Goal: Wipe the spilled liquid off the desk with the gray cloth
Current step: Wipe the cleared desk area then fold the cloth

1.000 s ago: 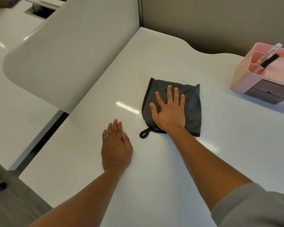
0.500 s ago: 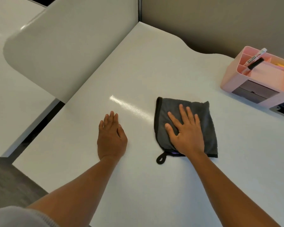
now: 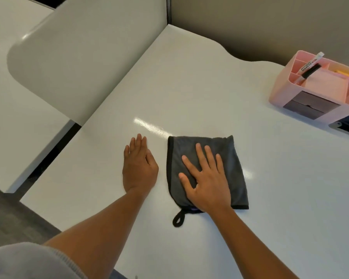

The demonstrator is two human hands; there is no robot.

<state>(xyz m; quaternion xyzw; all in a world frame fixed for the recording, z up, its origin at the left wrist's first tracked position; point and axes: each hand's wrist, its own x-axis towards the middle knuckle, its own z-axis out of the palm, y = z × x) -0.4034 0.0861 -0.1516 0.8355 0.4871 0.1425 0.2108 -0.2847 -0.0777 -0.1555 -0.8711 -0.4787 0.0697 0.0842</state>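
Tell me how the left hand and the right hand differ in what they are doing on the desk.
The right hand presses flat on the gray cloth; the left hand rests on the bare desk, beside the cloth and apart from it. The right hand's fingers are spread; the left hand's lie close together. Both are palm down, with straight fingers, gripping nothing.

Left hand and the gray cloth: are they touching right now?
Apart. The head view shows the left hand flat on the desk, with a bare white strip between it and the gray cloth, which the right hand presses.
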